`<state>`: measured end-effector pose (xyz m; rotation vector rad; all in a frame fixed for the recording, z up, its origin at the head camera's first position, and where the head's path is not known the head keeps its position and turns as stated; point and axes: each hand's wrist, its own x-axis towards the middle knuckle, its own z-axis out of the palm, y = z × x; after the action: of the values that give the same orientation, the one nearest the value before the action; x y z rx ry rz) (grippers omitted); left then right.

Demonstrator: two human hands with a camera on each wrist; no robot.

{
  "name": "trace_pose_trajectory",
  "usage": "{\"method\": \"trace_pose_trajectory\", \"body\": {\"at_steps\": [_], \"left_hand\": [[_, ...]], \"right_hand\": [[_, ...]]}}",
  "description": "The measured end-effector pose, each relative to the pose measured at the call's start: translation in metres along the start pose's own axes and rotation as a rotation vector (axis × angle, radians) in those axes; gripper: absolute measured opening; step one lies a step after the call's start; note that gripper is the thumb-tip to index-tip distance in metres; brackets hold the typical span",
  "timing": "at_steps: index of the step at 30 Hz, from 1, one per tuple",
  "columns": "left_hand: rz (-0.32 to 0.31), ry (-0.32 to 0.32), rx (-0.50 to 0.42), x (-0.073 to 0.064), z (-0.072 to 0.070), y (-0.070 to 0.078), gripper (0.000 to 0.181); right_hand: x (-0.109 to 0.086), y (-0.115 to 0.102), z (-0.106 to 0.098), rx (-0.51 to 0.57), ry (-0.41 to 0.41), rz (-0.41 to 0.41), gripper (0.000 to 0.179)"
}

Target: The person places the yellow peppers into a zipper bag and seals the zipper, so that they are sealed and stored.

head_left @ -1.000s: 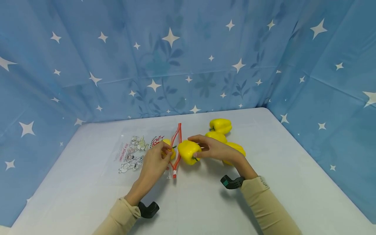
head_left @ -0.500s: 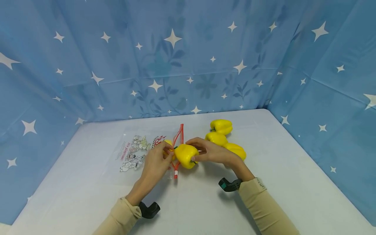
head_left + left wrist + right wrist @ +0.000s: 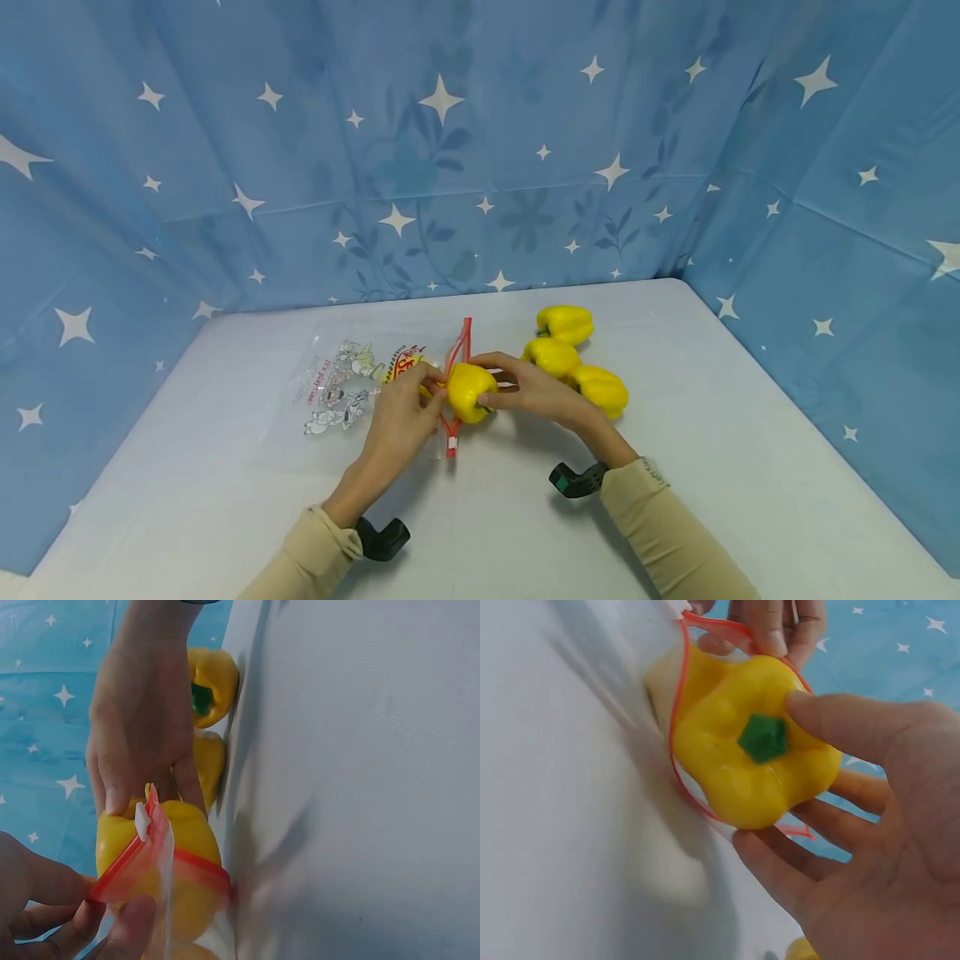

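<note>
My right hand (image 3: 534, 390) holds a yellow bell pepper (image 3: 470, 393) at the mouth of a clear zip bag (image 3: 288, 437). In the right wrist view, its thumb and fingers grip the pepper's sides, with the green stem (image 3: 763, 739) facing my palm. The bag's red zip edge (image 3: 676, 712) runs around the far part of that pepper. My left hand (image 3: 401, 410) pinches the zip edge; the left wrist view shows its fingers on the red strip (image 3: 116, 874), near a white slider (image 3: 142, 821). Another yellow pepper (image 3: 666, 682) is inside the bag, partly hidden.
Several yellow peppers stay in view; outside the bag, a far one (image 3: 565, 324), a middle one (image 3: 552, 357) and a near one (image 3: 600, 391) lie right of my right hand. A white-covered table (image 3: 480, 533) meets a blue star-patterned curtain (image 3: 480, 150) behind.
My right hand has moved left, carrying the pepper into the bag's mouth. Yellow now shows farther left, beneath the bag's printed lettering. My left hand has barely moved and still pinches the edge.
</note>
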<state>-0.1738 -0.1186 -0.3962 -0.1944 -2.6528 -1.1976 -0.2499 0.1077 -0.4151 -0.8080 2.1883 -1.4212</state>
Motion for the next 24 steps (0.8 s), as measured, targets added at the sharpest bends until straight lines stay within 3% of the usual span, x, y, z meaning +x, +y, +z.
{"method": "trace_pose_trajectory", "body": {"at_steps": [16, 24], "left_hand": [[0.049, 0.006, -0.016, 0.000, 0.004, 0.002, 0.016], [0.039, 0.015, -0.008, -0.004, 0.004, 0.002, 0.016]], "right_hand": [[0.014, 0.004, 0.028, -0.063, 0.233, -0.016, 0.061], [0.012, 0.007, 0.037, -0.019, 0.224, -0.016, 0.058]]}}
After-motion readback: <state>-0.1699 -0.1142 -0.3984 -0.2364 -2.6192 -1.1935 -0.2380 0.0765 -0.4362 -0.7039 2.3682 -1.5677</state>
